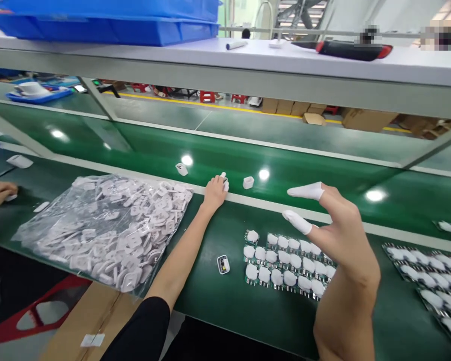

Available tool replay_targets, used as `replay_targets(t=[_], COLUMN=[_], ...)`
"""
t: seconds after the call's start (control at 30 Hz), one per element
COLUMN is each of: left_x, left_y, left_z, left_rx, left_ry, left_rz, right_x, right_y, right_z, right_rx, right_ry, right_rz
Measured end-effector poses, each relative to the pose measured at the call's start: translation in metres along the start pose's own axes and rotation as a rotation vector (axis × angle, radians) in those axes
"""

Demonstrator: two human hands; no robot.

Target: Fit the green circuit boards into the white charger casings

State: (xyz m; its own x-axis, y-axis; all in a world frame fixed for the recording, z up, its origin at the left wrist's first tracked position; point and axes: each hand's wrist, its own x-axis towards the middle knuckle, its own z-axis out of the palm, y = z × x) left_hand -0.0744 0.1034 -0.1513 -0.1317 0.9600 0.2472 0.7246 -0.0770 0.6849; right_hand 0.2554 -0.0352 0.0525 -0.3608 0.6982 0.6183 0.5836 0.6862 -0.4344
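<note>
My left hand (pixel 215 192) reaches to the edge of the green conveyor belt (pixel 150 150), fingers drawn together. White shows at its fingertips; whether that is finger cots alone or also a small part, I cannot make out. My right hand (pixel 334 225) is raised above the rows of circuit boards (pixel 277 277) topped with white round pieces. Its thumb and index finger, both in white finger cots, are spread with nothing between them. A small white housing (pixel 223 264) with electronics inside lies on the dark green table between my arms. Another white housing (pixel 248 182) stands on the belt.
A clear plastic bag (pixel 108 220) full of white plastic parts lies left of my left arm. Another person's hand (pixel 0 193) rests at the far left. More boards (pixel 428 263) lie at right. Overhead runs a shelf (pixel 263 65) with blue trays (pixel 105 30).
</note>
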Motion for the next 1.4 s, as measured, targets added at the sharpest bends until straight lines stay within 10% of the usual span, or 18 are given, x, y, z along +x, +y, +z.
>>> replay_targets(t=[0.2, 0.63, 0.77, 0.9, 1.17, 1.4], left_x=[0.002, 0.006, 0.005, 0.005, 0.004, 0.002], left_y=[0.010, 0.009, 0.010, 0.009, 0.009, 0.058], left_z=[-0.005, 0.031, 0.032, 0.036, 0.036, 0.020], left_rx=[0.121, 0.168, 0.108, -0.034, -0.223, -0.561], left_ry=[0.092, -0.119, -0.094, -0.043, 0.016, 0.048], left_rz=[0.075, 0.311, 0.339, 0.329, 0.287, 0.205], right_x=[0.002, -0.010, -0.046, -0.093, -0.117, -0.112], right_y=[0.003, 0.042, 0.094, 0.130, 0.153, 0.163], right_z=[-0.002, -0.025, -0.010, 0.005, 0.050, 0.060], right_rx=[0.014, -0.118, -0.379, -0.382, -0.291, -0.171], right_ry=[0.012, 0.197, -0.378, -0.572, -0.475, -0.332], right_rz=[0.049, 0.288, 0.706, 0.792, 0.743, 0.730])
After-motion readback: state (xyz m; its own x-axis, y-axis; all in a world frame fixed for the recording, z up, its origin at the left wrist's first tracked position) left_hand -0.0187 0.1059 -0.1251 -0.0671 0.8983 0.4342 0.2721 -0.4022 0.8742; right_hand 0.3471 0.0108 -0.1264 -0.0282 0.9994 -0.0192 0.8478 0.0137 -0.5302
